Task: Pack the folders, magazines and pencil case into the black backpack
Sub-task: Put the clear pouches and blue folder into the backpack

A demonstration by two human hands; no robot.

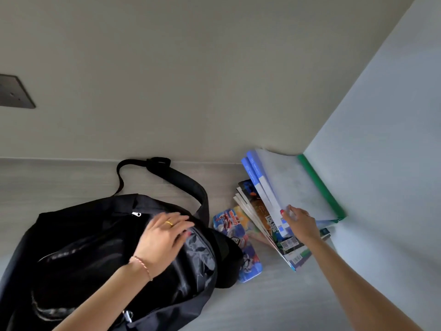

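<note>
A black backpack (83, 259) lies on the grey table at the lower left, its strap looping toward the wall. My left hand (164, 237) rests flat on its top near the zip, fingers spread. To the right, folders (293, 187) with blue spines and a green edge lean against the side wall over a stack of magazines (260, 211). My right hand (300, 223) grips the lower edge of the folders. A colourful pencil case (238, 235) lies flat between the backpack and the magazines, partly under the bag.
The table (274, 302) meets a beige back wall and a pale side wall at the right. A dark wall plate (14, 91) sits on the back wall at the far left.
</note>
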